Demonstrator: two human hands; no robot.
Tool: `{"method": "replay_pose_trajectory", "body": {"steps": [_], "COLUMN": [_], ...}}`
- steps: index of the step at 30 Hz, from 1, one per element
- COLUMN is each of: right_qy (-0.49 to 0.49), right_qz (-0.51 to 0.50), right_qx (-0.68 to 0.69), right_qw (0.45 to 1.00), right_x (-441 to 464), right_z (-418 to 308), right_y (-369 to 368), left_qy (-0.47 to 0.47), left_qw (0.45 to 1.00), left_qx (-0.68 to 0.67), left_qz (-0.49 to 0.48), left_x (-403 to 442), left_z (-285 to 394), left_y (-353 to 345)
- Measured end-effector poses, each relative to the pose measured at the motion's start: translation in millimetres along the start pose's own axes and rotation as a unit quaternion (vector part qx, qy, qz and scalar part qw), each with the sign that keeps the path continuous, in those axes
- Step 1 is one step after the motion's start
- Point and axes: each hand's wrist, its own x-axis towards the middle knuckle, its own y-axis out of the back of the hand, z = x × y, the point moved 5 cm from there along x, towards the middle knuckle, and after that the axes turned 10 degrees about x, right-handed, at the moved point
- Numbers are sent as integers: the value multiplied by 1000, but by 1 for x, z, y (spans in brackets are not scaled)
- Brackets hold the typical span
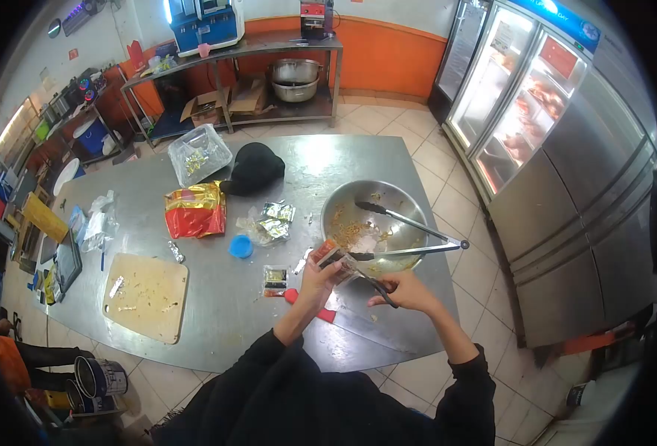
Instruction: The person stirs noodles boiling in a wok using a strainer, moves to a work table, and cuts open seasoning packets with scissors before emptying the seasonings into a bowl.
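My left hand (319,284) is closed around several small seasoning sachets (334,257), red and dark with clear edges, over the near rim of a steel mixing bowl (411,199). My right hand (408,291) grips a slim dark tool (382,288) whose tip reaches the sachets; whether it is scissors or a knife I cannot tell. Noodle-like food (352,232) with a pale patch lies in the bowl. Metal tongs (410,221) with black tips rest spread across it. Beside my left wrist lie a red-handled tool (325,315) and more sachets (275,279).
The steel table (224,312) also holds a cutting board (147,297), a red-gold bag (196,211), a blue lid (240,247), foil packets (276,220), a black cap (255,168) and a plastic tray (199,153). A glass-door fridge (518,97) stands right. Someone's legs (53,355) show lower left.
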Motion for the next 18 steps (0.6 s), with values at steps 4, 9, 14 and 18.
{"method": "replay_pose_trajectory", "body": {"steps": [4, 9, 14, 18], "right_qy": [10, -7, -8, -8], "right_qz": [-32, -35, -19, -5], "right_qx": [10, 8, 13, -9], "right_qw": [999, 999, 1000, 1000], "right_x": [5, 8, 10, 7], "right_z": [11, 10, 6, 0], "right_y": [1, 2, -4, -1], "left_qy": [7, -5, 5, 7], "left_qw": [1000, 1000, 1000, 999], "left_qx": [-16, -9, -11, -31], "left_qz": [-1, 18, -11, -5], "left_x": [-1, 0, -1, 3], "left_z": [-1, -4, -2, -5], "left_y": [-9, -5, -9, -10]}}
